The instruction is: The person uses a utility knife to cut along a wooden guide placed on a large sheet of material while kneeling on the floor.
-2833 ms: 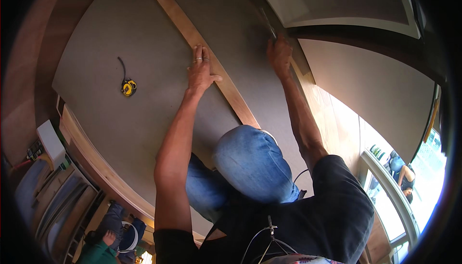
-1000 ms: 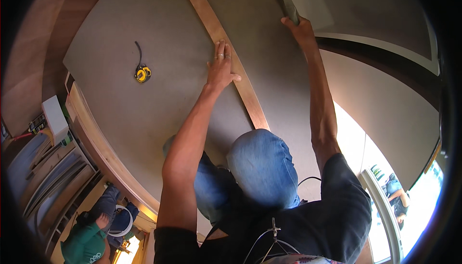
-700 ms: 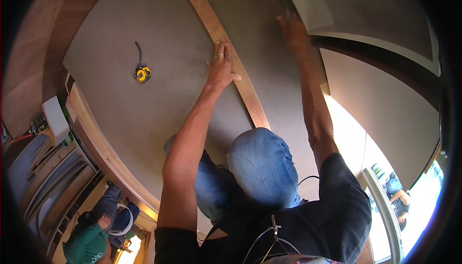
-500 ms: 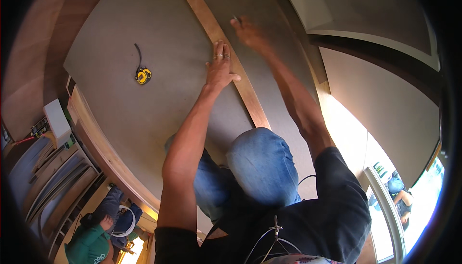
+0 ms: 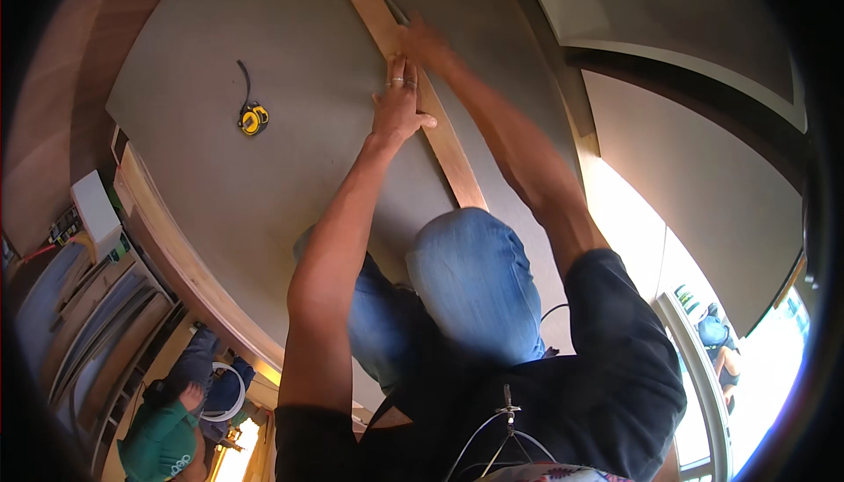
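Observation:
A long, straight wooden strip lies lengthwise over a large grey-brown sheet. My left hand presses on the strip, fingers stretched forward and thumb out to the right. Just beyond it, my right hand is at the strip's right edge, somewhat blurred, its fingers closed around a slim, dark, pencil-like tool. The tool lies close along that edge; its exact kind is too blurred to tell. A yellow and black tape measure rests on the sheet to the left, a short dark tail extending from it.
My bent knee is on the sheet at the strip's near end. A wooden-edged ledge borders the lower left, with shelves of curved strips beyond. A person in green is at lower left. Pale panels stand at right.
My right hand has moved left and slightly away from me, from over the sheet to the strip's edge. My left hand stays on the strip. The whole view has shifted slightly.

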A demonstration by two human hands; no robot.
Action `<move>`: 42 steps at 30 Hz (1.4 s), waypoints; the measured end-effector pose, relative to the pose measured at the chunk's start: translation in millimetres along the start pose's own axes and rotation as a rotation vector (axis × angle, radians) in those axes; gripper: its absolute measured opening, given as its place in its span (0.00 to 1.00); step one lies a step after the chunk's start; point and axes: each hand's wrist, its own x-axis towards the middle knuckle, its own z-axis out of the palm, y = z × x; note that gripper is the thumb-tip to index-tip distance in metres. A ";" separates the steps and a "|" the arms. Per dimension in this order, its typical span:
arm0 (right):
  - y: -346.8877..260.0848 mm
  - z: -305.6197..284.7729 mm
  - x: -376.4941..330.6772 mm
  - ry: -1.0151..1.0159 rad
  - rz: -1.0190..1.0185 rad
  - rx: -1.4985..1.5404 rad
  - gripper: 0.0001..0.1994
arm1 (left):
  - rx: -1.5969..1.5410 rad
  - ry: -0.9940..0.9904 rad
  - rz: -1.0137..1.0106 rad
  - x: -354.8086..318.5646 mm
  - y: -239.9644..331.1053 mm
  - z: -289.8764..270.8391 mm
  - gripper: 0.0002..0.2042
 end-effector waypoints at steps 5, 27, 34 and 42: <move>59.0 16.4 -219.1 0.038 0.220 -0.111 0.19 | 0.065 -0.035 -0.036 0.8 5.0 -3.7 0.59; 45.5 14.0 -77.4 0.086 -0.014 -0.105 0.24 | 0.028 0.024 0.002 1.2 -4.9 2.3 0.58; 109.0 23.9 -322.2 0.037 0.218 0.073 0.17 | 0.024 -0.014 -0.012 2.6 2.7 -3.8 0.58; 139.4 -73.4 -139.0 0.955 -0.263 -0.316 0.13 | 0.101 0.013 0.012 -0.6 0.1 -4.3 0.59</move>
